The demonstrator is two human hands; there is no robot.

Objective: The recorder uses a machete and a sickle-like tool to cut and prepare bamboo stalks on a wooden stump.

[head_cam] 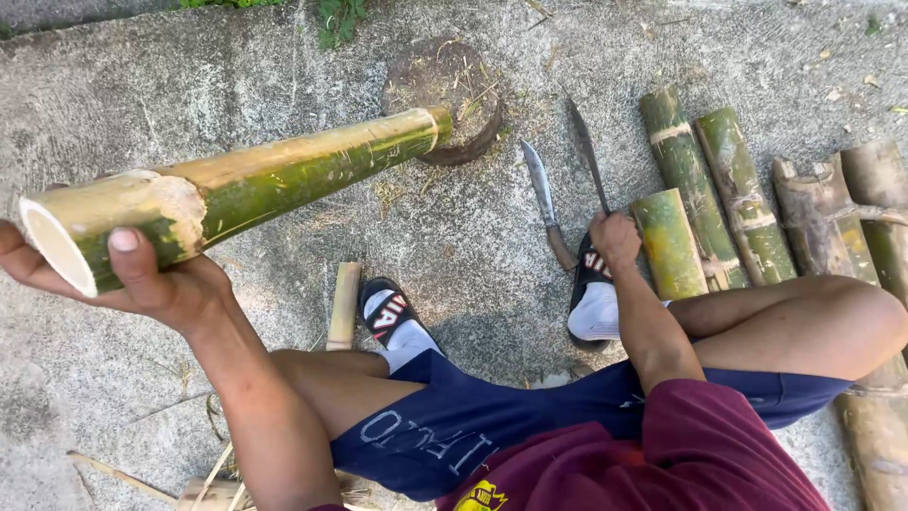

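My left hand (142,279) grips the near open end of a long green and yellow bamboo tube (255,185). Its far end rests on a round wooden chopping block (445,95). My right hand (615,238) closes around the handle of a long dark knife (588,156) lying on the concrete ground. A second curved knife (544,199) lies just left of it, apart from my hand. I sit with both knees bent and my feet in sandals near the knives.
Several cut bamboo sections (705,189) lie side by side at the right, with larger dry ones (870,218) beyond. A short pale bamboo piece (344,305) lies by my left foot. Bamboo slivers (203,487) litter the lower left.
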